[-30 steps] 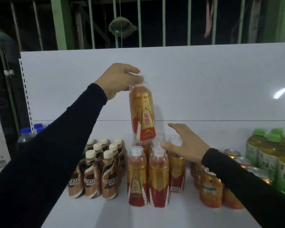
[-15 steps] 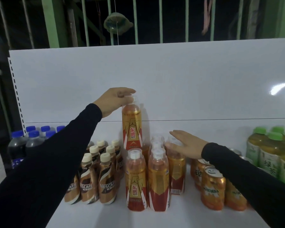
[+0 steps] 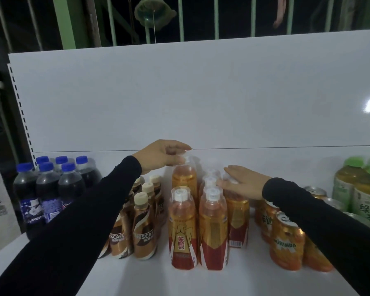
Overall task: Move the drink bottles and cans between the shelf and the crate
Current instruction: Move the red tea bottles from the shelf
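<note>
Left hand pinching rear bottle cap, right hand flat on neighbouring caps (fingers straight), shelf front bare.

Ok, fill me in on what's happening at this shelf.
A person is stocking drinks on a white shelf. Their left hand grips the cap of an orange energy drink bottle, which stands at the back of a cluster of like bottles. Their right hand rests flat on the tops of neighbouring bottles, steadying them. Coffee bottles and cola bottles stand to the left, orange soda cans and green tea bottles to the right. No crate is in view.
</note>
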Action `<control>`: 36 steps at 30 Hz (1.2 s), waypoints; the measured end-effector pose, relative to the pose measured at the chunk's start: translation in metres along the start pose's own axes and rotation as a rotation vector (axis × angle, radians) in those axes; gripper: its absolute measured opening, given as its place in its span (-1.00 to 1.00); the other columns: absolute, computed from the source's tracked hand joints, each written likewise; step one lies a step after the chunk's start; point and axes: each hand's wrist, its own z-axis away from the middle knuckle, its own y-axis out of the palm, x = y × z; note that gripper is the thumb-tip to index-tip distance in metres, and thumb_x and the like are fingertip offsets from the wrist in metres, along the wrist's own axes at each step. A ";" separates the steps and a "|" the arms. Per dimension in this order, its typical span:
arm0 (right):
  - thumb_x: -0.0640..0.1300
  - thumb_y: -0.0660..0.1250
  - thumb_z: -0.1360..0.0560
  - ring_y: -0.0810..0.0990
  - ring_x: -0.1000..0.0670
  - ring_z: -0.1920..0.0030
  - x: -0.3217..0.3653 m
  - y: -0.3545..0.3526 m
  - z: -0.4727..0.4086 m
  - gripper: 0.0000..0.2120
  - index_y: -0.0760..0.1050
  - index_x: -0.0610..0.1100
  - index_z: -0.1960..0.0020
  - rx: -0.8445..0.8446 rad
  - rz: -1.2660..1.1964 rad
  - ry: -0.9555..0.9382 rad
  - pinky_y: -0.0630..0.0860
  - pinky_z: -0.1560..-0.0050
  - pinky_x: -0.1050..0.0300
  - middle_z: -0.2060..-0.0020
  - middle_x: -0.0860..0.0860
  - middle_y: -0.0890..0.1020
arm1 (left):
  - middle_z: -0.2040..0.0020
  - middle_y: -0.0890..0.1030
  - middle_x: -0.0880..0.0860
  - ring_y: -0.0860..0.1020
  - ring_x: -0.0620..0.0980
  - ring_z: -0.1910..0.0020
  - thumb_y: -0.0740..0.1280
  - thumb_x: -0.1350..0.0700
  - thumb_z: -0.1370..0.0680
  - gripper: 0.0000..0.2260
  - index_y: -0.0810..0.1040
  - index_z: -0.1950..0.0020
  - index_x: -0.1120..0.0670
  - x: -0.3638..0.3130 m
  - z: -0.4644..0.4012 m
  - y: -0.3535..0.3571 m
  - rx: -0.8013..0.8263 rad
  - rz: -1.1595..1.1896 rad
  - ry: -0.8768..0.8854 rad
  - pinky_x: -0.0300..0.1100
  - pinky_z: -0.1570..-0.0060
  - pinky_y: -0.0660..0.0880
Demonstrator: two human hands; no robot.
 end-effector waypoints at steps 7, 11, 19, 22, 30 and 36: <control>0.49 -0.06 -0.46 -0.04 0.00 -0.60 -0.004 0.004 -0.003 -0.07 -0.06 -0.06 -0.63 -0.003 0.005 -0.004 -0.08 -0.54 0.03 -0.62 -0.02 -0.03 | -0.22 0.63 -0.11 0.53 -0.20 -0.28 0.51 0.16 -0.51 -0.64 0.60 -0.21 -0.20 0.027 0.007 0.020 0.056 -0.084 -0.065 -0.21 -0.27 0.47; 0.45 -0.03 -0.51 -0.03 -0.01 -0.60 -0.005 0.005 -0.005 -0.13 -0.05 -0.06 -0.63 -0.018 0.010 -0.009 -0.06 -0.54 0.03 -0.62 -0.02 -0.02 | -0.24 0.64 -0.09 0.55 -0.18 -0.29 0.48 0.21 -0.52 -0.65 0.60 -0.22 -0.14 0.042 0.008 0.026 0.064 -0.070 -0.074 -0.26 -0.28 0.48; 0.46 -0.03 -0.49 -0.03 -0.01 -0.60 -0.006 0.007 -0.006 -0.12 -0.04 -0.05 -0.63 -0.023 0.013 -0.010 -0.05 -0.55 0.02 -0.62 -0.01 -0.02 | -0.27 0.62 -0.10 0.54 -0.18 -0.29 0.47 0.21 -0.53 -0.63 0.59 -0.32 -0.01 0.047 0.010 0.027 0.041 -0.049 -0.120 -0.30 -0.28 0.46; 0.45 -0.01 -0.50 -0.02 -0.01 -0.60 -0.006 0.007 -0.005 -0.13 -0.02 -0.05 -0.63 -0.037 0.012 -0.016 -0.05 -0.55 0.03 -0.62 -0.02 0.00 | -0.30 0.60 -0.09 0.53 -0.13 -0.31 0.46 0.20 -0.54 -0.62 0.57 -0.35 -0.01 0.047 0.009 0.024 0.051 -0.107 -0.133 -0.17 -0.40 0.40; 0.45 0.00 -0.50 0.01 0.00 -0.60 -0.005 0.008 0.001 -0.14 0.01 -0.05 -0.63 -0.091 -0.040 -0.032 -0.03 -0.54 0.05 -0.61 -0.01 0.04 | -0.26 0.62 -0.07 0.56 -0.12 -0.27 0.42 0.26 -0.55 -0.63 0.56 -0.34 0.01 0.033 0.006 0.017 0.076 -0.120 -0.148 -0.29 -0.27 0.47; 0.36 0.06 -0.56 0.10 0.01 -0.58 -0.005 0.003 0.011 -0.25 0.05 -0.01 -0.62 -0.176 -0.099 -0.048 0.03 -0.51 0.11 -0.60 0.03 0.11 | -0.16 0.67 -0.06 0.60 -0.18 -0.16 0.44 0.17 -0.56 -0.71 0.61 -0.29 0.03 0.006 -0.005 0.027 -0.018 -0.177 -0.034 -0.40 -0.13 0.47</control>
